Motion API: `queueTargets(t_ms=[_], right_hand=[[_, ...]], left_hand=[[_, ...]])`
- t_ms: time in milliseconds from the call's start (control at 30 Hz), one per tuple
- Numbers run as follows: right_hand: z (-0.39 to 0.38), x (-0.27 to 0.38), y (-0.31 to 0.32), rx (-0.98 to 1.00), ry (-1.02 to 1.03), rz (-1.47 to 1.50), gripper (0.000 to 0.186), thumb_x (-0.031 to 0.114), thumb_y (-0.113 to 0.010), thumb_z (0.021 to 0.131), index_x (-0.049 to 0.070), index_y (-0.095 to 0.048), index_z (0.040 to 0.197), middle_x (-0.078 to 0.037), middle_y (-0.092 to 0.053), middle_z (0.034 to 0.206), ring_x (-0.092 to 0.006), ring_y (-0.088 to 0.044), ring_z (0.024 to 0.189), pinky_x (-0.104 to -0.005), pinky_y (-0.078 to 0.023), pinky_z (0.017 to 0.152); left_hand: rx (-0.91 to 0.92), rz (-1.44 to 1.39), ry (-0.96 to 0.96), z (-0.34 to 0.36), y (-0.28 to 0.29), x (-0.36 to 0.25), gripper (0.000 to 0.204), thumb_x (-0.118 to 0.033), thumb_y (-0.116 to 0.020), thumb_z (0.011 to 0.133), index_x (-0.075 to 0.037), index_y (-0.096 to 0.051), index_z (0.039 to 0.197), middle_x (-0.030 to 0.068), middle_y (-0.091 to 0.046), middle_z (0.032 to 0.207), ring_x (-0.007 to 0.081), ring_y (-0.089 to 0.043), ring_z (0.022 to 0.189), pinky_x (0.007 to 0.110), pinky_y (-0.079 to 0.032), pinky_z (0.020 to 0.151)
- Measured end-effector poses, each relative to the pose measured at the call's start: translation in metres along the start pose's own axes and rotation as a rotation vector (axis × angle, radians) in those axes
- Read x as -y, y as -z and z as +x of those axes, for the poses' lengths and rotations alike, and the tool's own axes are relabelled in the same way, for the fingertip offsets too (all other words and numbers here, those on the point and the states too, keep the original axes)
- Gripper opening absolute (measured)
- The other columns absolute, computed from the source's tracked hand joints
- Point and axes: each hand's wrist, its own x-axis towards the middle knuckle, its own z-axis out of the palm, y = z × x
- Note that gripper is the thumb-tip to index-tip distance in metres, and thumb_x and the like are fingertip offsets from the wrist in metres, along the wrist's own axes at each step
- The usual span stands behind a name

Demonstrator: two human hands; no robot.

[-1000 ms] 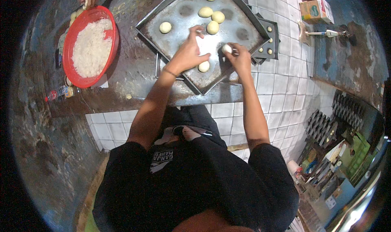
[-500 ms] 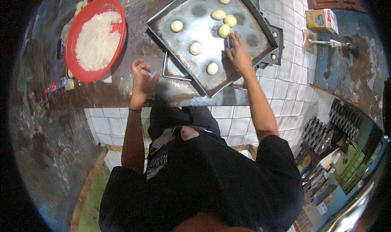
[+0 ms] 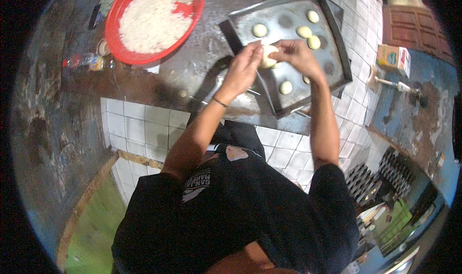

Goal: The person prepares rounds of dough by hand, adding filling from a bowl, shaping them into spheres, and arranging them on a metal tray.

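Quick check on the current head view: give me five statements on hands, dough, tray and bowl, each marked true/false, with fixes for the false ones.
1. The left hand and right hand are both on one dough ball. True.
2. Other dough balls lie on the tray. True.
3. The person's left wrist is bare. False: a dark band circles it.
4. The red bowl holds a white mass. True.
5. The bowl is right of the tray. False: it is on the left.

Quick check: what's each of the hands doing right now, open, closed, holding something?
Left hand: closed on a pale dough ball, beside the tray.
Right hand: closed on the same ball.
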Motion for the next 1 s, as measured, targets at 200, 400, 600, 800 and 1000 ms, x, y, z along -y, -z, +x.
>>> queueTargets(t_ms=[200,400,600,800,1000], right_hand=[[-0.001,0.098,-0.131,-0.210,0.427,0.554,0.039,0.014,-0.082,0.091,-0.001,-0.061,0.120,-0.002,-0.064,0.102,-0.0113,-0.059,0.094,-0.0291,-0.049,0.087],[0.073,0.178,-0.220,-0.712,0.368,0.566,0.018,0.011,-0.073,0.098,-0.006,-0.073,0.092,-0.004,-0.074,0.085,-0.0082,-0.062,0.075,-0.0254,-0.050,0.068],[0.082,0.251,-0.220,0.054,0.214,0.321,0.024,0.021,-0.073,0.101,-0.002,-0.077,0.109,0.001,-0.072,0.090,-0.0055,-0.058,0.079,-0.0239,-0.047,0.069],[0.154,0.280,-0.270,0.067,0.343,-0.082,0.038,0.034,-0.072,0.099,0.000,-0.077,0.116,-0.014,-0.074,0.092,-0.0233,-0.069,0.077,-0.0353,-0.055,0.075],[0.337,0.161,-0.304,-0.180,0.260,-0.458,0.047,0.048,-0.077,0.090,0.005,-0.080,0.108,-0.018,-0.078,0.097,-0.0320,-0.077,0.090,-0.0453,-0.060,0.080]], left_hand=[[-0.426,-0.207,-0.083,0.008,0.061,-0.028,0.047,-0.037,-0.045,0.113,0.001,-0.061,0.091,0.0157,-0.062,0.072,0.0233,-0.062,0.066,0.039,-0.049,0.064],[-0.469,-0.323,-0.112,0.006,0.156,-0.047,0.045,-0.040,-0.058,0.109,0.000,-0.066,0.089,0.0007,-0.065,0.079,0.0097,-0.054,0.071,0.031,-0.044,0.062],[-0.543,-0.651,-0.073,-0.021,0.269,-0.043,0.036,-0.039,-0.053,0.110,-0.005,-0.059,0.122,0.0056,-0.065,0.107,0.0158,-0.068,0.090,0.030,-0.055,0.078],[-0.213,0.008,-0.195,-0.067,0.327,-0.001,0.040,-0.007,-0.082,0.077,-0.002,-0.069,0.115,0.0109,-0.075,0.107,0.0219,-0.071,0.102,0.036,-0.055,0.092],[-0.310,0.207,-0.078,-0.078,0.386,0.008,0.029,-0.004,-0.075,0.083,0.001,-0.072,0.111,0.0107,-0.077,0.104,0.0187,-0.073,0.095,0.036,-0.057,0.089]])
